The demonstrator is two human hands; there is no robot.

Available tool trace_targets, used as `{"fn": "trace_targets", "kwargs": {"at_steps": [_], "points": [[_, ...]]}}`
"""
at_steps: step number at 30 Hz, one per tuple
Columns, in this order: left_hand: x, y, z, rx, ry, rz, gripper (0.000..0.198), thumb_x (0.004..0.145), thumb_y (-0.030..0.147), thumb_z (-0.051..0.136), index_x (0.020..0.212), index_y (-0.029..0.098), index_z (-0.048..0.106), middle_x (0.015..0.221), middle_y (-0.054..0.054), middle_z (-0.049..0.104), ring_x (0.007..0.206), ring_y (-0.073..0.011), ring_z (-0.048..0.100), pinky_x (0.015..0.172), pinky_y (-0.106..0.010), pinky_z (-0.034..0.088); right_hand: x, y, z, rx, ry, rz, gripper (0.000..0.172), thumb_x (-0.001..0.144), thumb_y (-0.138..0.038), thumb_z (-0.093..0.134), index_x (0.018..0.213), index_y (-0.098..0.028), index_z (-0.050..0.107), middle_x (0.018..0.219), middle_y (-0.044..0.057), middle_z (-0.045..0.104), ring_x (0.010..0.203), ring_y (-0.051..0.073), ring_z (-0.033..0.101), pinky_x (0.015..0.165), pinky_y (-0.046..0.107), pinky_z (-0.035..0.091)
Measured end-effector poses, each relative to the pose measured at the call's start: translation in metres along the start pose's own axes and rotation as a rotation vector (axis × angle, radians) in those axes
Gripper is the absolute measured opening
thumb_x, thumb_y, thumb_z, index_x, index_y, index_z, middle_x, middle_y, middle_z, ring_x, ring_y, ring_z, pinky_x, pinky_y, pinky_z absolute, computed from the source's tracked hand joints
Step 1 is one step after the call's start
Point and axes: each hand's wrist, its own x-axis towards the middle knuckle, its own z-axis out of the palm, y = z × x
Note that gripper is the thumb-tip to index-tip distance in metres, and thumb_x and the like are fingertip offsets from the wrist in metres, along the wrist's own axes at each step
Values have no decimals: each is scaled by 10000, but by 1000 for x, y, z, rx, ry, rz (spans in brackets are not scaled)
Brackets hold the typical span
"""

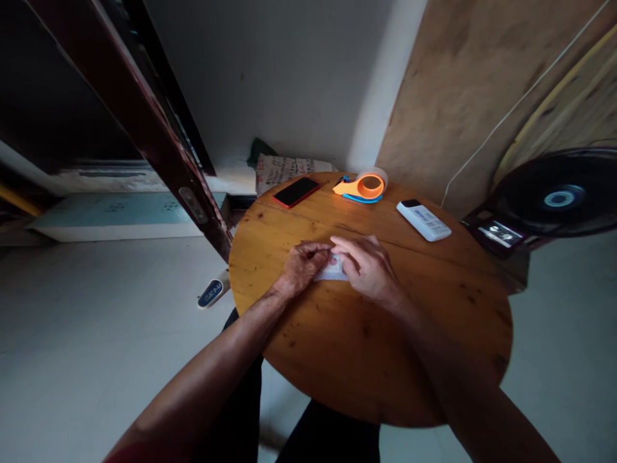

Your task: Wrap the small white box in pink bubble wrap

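Note:
Both my hands rest near the middle of a round wooden table (366, 347). My left hand (301, 265) is curled, its fingertips pinching the left edge of a small pale flat piece (332, 270), perhaps paper or plastic. My right hand (369, 265) lies over the right side of that piece, fingers pressed down along it. Most of the piece is hidden under my fingers.
At the table's far side lie a red-cased phone (296, 191), an orange tape dispenser (364, 187) and a white remote control (423, 220). A black fan (559, 193) stands at the right. A dark wooden beam (159, 148) slants on the left. A slipper (212, 292) lies on the floor.

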Motion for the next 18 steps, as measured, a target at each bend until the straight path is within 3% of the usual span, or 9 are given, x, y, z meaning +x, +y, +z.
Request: {"fn": "trace_targets", "kwargs": {"at_steps": [3, 6, 18], "points": [[0, 0, 2, -60, 37, -70, 272, 754, 284, 641, 959, 118, 706, 736, -33, 684, 608, -110, 556, 586, -227, 428, 0, 3, 0, 35, 61, 96, 421, 839, -109, 502, 1237, -228, 567, 1065, 46, 726, 1008, 208, 648, 927, 386, 454], [0, -1, 3, -119, 56, -104, 359, 737, 263, 665, 1066, 120, 650, 710, -14, 679, 606, -108, 561, 577, -220, 431, -1, 10, 1, 73, 19, 163, 457, 820, -153, 536, 1271, -226, 540, 1110, 61, 709, 1037, 218, 642, 934, 398, 470], [0, -1, 4, -133, 24, -112, 361, 706, 326, 710, 998, 127, 633, 728, -25, 675, 611, -101, 545, 556, -211, 408, -1, 10, 2, 70, -172, 243, 352, 805, -136, 510, 1108, -226, 665, 1001, 47, 741, 881, 200, 680, 795, 333, 507]]}}
